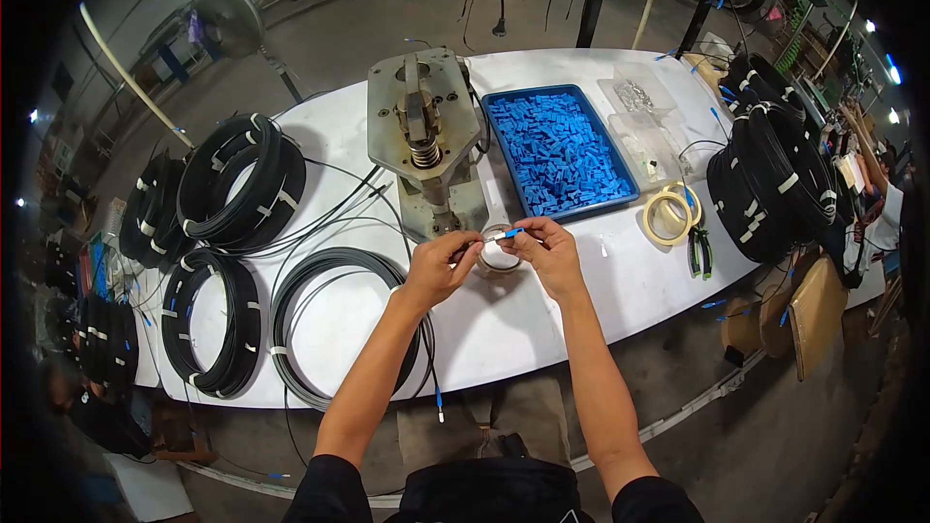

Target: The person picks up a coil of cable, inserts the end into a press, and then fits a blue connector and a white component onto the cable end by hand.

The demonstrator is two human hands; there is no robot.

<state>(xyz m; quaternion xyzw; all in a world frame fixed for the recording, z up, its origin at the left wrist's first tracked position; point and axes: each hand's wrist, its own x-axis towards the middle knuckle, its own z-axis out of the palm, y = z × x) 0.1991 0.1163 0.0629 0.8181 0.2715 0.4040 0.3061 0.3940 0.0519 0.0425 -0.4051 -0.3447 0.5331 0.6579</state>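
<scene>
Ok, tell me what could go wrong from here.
The small plug sits only in the fingertips of the left hand and right hand, so it could slip. A blue-and-white cable end hangs past the table's front edge, near the person's lap, and might snag if they shift. The loose cables between the coils and the metal press cross one another and may tangle.

Wears black above, greyish brown below.
Has short black sleeves (327, 492), a black shirt (489, 496) with a small pale angular marking (571, 517), greyish-brown trousers (536, 418) and bare hands (549, 258).
</scene>
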